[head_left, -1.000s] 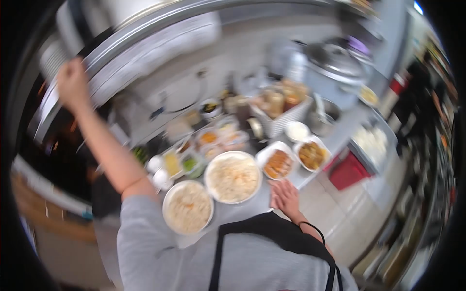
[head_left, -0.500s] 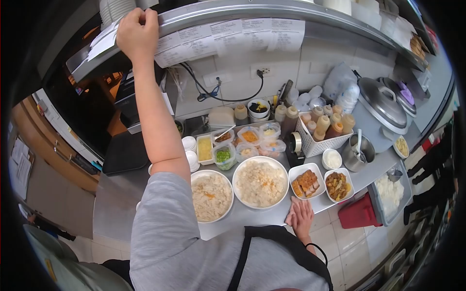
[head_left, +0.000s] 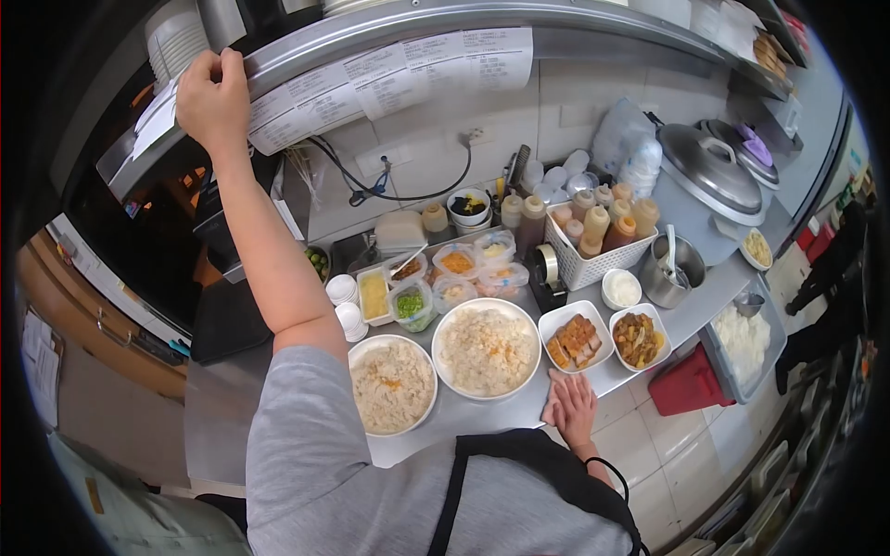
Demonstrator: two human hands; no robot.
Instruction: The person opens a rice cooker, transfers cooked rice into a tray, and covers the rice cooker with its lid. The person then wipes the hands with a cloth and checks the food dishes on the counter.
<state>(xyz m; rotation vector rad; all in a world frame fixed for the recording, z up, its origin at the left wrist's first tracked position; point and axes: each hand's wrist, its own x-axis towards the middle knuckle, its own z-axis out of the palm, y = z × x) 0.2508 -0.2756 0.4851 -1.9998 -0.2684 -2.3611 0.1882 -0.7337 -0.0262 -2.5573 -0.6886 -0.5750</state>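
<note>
My left hand (head_left: 215, 100) is raised to the metal shelf rail (head_left: 306, 46), its fingers curled beside white paper slips (head_left: 156, 119); what they pinch is hidden. At the counter's front edge my right hand (head_left: 576, 405) lies with extended fingers over a pink cloth (head_left: 553, 394). Just above that hand are a white dish of sliced browned meat (head_left: 576, 343) and a dish of chunky brown food (head_left: 640, 341). Two large white bowls, one of rice (head_left: 391, 383) and another of rice (head_left: 487, 350), stand to its left.
Small tubs of toppings (head_left: 411, 304) line the counter behind the bowls. Farther right are a white basket of sauce bottles (head_left: 603, 259), a steel pot (head_left: 672, 278) and a large lidded cooker (head_left: 709, 176). A red bin (head_left: 686, 382) stands below; dark-clothed legs (head_left: 830, 287) show at right.
The view has steadied after blur and shifted slightly since half a second ago. My left hand stays at the shelf rail, and my right hand remains on the cloth.
</note>
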